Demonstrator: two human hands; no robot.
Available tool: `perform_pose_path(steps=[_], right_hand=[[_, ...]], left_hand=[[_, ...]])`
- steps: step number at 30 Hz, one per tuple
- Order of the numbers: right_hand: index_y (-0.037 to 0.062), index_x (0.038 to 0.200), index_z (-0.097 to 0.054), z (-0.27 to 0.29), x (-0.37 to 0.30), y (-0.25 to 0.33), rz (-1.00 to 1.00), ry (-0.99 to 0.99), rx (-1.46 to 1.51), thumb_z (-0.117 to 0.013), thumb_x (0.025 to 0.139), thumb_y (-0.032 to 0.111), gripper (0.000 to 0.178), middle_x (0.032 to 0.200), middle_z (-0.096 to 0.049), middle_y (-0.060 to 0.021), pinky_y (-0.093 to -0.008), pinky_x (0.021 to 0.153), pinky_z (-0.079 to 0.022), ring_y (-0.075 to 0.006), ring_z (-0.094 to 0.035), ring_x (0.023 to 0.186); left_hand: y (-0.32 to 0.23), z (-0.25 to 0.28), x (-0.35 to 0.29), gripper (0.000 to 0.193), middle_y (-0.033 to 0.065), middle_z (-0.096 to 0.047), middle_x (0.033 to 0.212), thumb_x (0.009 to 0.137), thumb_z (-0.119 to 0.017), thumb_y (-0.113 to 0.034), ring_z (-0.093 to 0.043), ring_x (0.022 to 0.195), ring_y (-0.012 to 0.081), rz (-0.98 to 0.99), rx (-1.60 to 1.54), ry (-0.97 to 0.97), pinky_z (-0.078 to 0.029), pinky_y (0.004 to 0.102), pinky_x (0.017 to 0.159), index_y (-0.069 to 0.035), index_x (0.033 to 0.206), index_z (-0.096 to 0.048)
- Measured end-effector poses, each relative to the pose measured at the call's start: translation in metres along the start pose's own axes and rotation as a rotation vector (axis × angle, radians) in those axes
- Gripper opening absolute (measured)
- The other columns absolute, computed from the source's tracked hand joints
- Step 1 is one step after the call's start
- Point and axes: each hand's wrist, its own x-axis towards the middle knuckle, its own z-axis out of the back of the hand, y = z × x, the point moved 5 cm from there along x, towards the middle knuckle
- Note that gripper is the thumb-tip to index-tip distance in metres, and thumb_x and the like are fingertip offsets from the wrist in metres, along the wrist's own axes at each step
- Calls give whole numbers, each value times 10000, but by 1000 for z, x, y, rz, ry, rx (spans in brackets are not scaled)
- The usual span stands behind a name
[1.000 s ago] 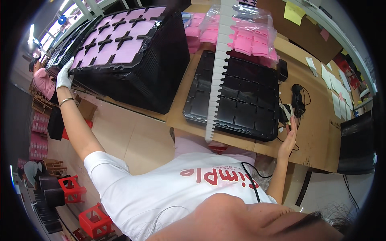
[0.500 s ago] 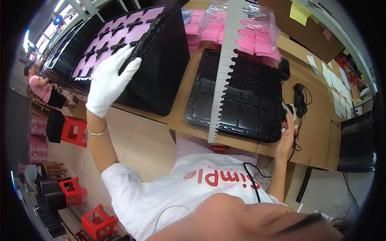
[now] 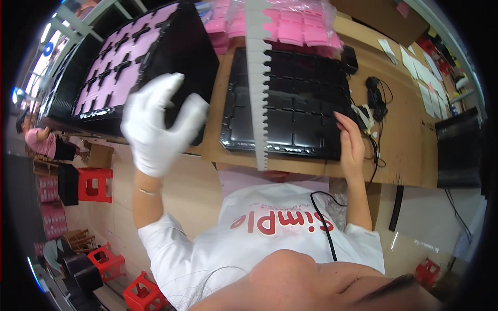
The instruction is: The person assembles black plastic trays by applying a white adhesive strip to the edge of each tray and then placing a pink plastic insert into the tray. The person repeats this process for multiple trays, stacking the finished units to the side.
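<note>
My left hand (image 3: 158,124), in a white glove, is raised with its fingers and thumb spread, holding nothing, in front of a tall stack of black plastic trays (image 3: 181,67). The stack's top tray carries pink-purple sheets with black cross-shaped dividers. My bare right hand (image 3: 351,145) rests with outstretched fingers against the right edge of a flat black compartment tray (image 3: 306,114) on the cardboard-covered table. A long white strip with a notched edge (image 3: 258,88) crosses in front of that tray's left part. Motion slightly blurs the gloved fingers.
Pink notched pieces (image 3: 301,26) in clear plastic lie behind the tray. Black cables (image 3: 376,98) and a small black box (image 3: 350,59) are to its right, with paper sheets (image 3: 415,67) beyond. Red stools (image 3: 96,184) and a seated person (image 3: 44,140) are at far left.
My left hand has come away from the top edge of the tray stack and moved right and nearer. My right hand's fingers now reach over the tray's edge. The whole view has shifted.
</note>
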Motion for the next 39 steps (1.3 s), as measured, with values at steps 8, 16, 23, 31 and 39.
perform_pose_path(steps=[8, 16, 23, 31, 39], right_hand=[[72, 1100, -670, -103, -6, 17, -41, 351, -3, -752, 770, 193, 361, 1081, -660, -67, -314, 835, -445, -205, -516, 956], [27, 915, -650, -130, -8, 17, -273, 388, 456, -703, 838, 168, 169, 882, -683, -48, -283, 761, -479, -134, -603, 828], [26, 992, -648, -129, -11, 22, -385, 509, 427, -723, 830, 168, 227, 875, -701, -65, -252, 748, -502, -110, -648, 817], [41, 1122, -610, -134, -17, 24, -267, 575, 404, -730, 801, 98, 348, 853, -680, -35, -231, 719, -482, -95, -603, 764], [21, 1058, -616, -134, -5, 20, -462, 512, 422, -757, 784, 103, 318, 796, -675, -16, -204, 660, -438, -48, -553, 700]], left_hand=[[-30, -129, -90, 123, -4, -664, 768, 900, -664, -134, -504, 554, 24, 1008, -1043, 396, -362, 176, 492, -16, 870, -684], [-13, -137, -111, 299, -10, -615, 780, 919, -650, -264, -485, 591, 33, 922, -1264, 400, -377, 170, 537, 7, 1046, -640], [-4, -133, -108, 102, 65, -683, 887, 931, -606, -99, -569, 600, 41, 1147, -1128, 121, -394, 156, 489, -21, 995, -621], [31, -132, -108, 324, 60, -620, 907, 979, -540, -320, -564, 682, 83, 1231, -1379, -246, -393, 165, 499, -18, 1086, -582], [-5, -144, -123, 149, 28, -683, 839, 882, -689, -145, -517, 573, 27, 1214, -1133, 434, -357, 171, 494, -17, 959, -684]])
